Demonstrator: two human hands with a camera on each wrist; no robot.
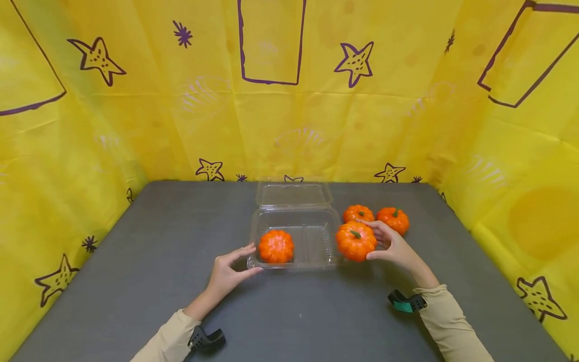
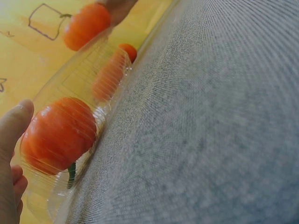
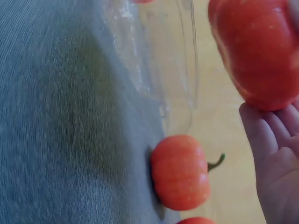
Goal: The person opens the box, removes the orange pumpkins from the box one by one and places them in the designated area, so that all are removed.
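Observation:
A clear plastic clamshell container [image 1: 312, 246] lies open on the table with its lid folded to the back. One small orange pumpkin [image 1: 276, 246] sits in its left part; in the left wrist view this pumpkin's green stem [image 2: 71, 175] points down. My left hand [image 1: 224, 271] holds the container's front left corner between thumb and fingers. Above the container's right edge, my right hand [image 1: 395, 248] grips another orange pumpkin [image 1: 356, 241], stem up and raised off the table. Its thumb is at the near side and the fingers are behind, as the head view shows.
Two more orange pumpkins stand on the table right of the container, one at the back [image 1: 358, 213] and one farther right [image 1: 392, 220]. The grey table [image 1: 190, 221] meets yellow cloth walls [image 1: 289, 130] at the back and both sides.

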